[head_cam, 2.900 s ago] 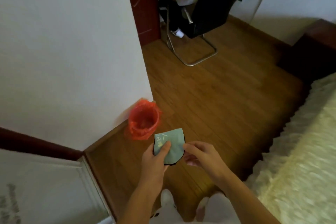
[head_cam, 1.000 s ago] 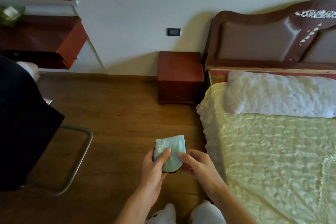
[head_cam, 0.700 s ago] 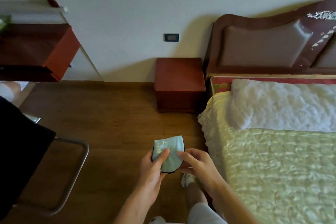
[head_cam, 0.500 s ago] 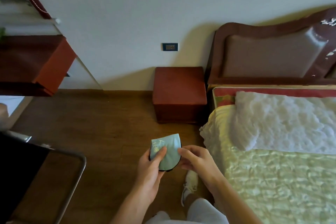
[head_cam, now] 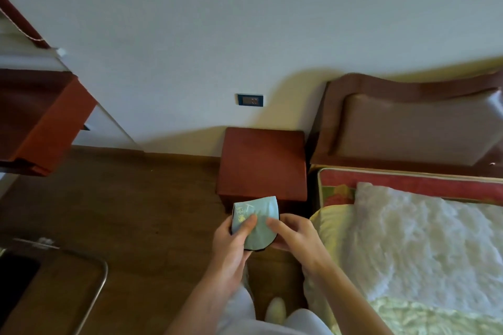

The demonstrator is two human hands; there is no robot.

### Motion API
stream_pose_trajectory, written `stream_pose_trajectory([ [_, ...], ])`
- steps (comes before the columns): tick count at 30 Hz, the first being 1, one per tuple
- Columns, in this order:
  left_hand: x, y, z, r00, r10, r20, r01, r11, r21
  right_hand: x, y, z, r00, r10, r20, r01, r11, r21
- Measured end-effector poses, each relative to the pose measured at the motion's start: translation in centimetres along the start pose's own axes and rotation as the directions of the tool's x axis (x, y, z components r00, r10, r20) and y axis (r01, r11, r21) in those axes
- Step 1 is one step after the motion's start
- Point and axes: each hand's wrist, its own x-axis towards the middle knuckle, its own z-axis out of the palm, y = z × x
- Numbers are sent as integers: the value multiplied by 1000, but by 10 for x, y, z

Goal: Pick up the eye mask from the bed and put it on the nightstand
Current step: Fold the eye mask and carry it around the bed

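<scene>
The folded eye mask point(head_cam: 260, 215) is pale teal with a black edge and light lettering. I hold it in front of me with both hands. My left hand point(head_cam: 231, 245) pinches its left side with the thumb on top. My right hand point(head_cam: 295, 236) grips its right edge. The mask hangs in the air just in front of the red-brown nightstand point(head_cam: 262, 163), whose top is bare. The bed point(head_cam: 424, 239) with its pale yellow quilt and white pillow lies to my right.
A padded brown headboard point(head_cam: 413, 128) stands against the wall beside the nightstand. A wall socket point(head_cam: 250, 100) sits above it. A metal chair frame point(head_cam: 89, 280) is at lower left, a red-brown desk point(head_cam: 40, 122) at far left. Wooden floor lies between.
I have turned from the doorway and walked towards the nightstand, which now looms just beyond the mask. Both hands keep the same hold on the mask.
</scene>
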Motion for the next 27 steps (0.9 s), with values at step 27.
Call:
stream_pose_trajectory([
  [27,268,169,44,991,-115,73,115,993,-1,271,-122,10,983,107,-146,-121,988,-94],
])
